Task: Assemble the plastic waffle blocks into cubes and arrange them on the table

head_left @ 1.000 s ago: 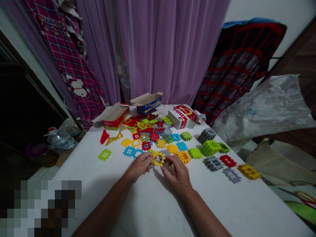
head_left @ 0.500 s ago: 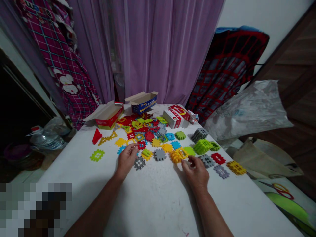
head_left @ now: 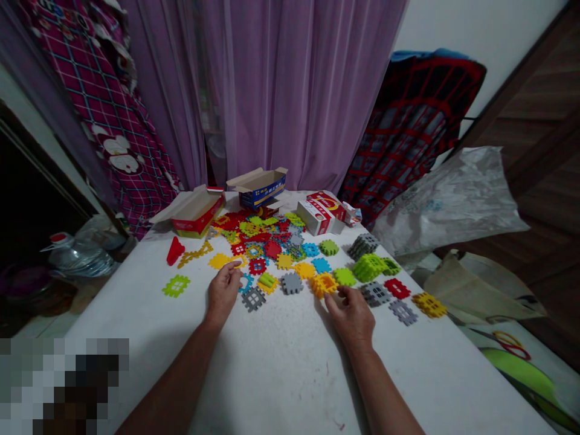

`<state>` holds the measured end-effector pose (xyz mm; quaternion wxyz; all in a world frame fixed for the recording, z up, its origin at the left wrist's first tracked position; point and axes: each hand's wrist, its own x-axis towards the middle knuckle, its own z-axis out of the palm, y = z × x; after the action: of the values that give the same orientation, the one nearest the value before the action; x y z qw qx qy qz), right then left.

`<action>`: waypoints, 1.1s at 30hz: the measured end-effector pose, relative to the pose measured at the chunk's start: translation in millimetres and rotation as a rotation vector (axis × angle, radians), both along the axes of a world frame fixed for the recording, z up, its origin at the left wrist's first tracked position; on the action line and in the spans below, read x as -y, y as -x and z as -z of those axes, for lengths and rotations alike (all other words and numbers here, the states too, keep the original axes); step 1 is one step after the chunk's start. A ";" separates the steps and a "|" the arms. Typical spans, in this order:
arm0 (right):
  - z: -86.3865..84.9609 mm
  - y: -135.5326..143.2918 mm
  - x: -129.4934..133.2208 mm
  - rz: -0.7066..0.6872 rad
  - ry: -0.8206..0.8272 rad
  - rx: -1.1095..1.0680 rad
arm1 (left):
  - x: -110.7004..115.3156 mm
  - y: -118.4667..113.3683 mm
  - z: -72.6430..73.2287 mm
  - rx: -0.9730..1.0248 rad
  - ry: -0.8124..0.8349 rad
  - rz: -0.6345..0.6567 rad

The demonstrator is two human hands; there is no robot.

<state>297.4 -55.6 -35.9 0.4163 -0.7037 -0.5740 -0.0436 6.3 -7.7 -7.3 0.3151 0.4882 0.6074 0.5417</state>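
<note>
My left hand (head_left: 223, 294) hovers over the left part of the table, fingers partly stretched and apart, with nothing visible in it. Its fingertips are nearest a yellow window piece (head_left: 239, 261) and a blue interlocking piece (head_left: 246, 283). Below them lies a grey window piece (head_left: 253, 298). My right hand (head_left: 351, 314) is beside a yellow stack of notched pieces (head_left: 323, 284), thumb and forefinger apart; whether they touch it I cannot tell. Close by are a lime-green piece (head_left: 345, 277), a grey window stack (head_left: 376, 293) and a flat grey piece (head_left: 292, 283).
A mixed heap of plastic pieces (head_left: 272, 249) covers the table's far middle. Behind it stand an open red box (head_left: 199, 219), a blue box (head_left: 263, 192) and a red-and-white box (head_left: 321, 212). Green (head_left: 369, 267) and yellow (head_left: 429, 304) stacks sit at right.
My left hand has drawn back left, uncovering more of the blue piece and the red window piece. My right hand has shifted slightly left, against a small view shift. The pieces look unmoved.
</note>
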 end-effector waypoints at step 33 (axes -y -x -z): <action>1.2 0.4 -11.0 -0.155 -0.116 0.206 | -1.8 0.6 2.9 -0.029 0.005 0.009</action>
<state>297.0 -44.6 -37.1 0.3971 -0.6238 -0.6630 -0.1165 5.7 -5.9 -10.2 0.3098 0.4978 0.6111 0.5317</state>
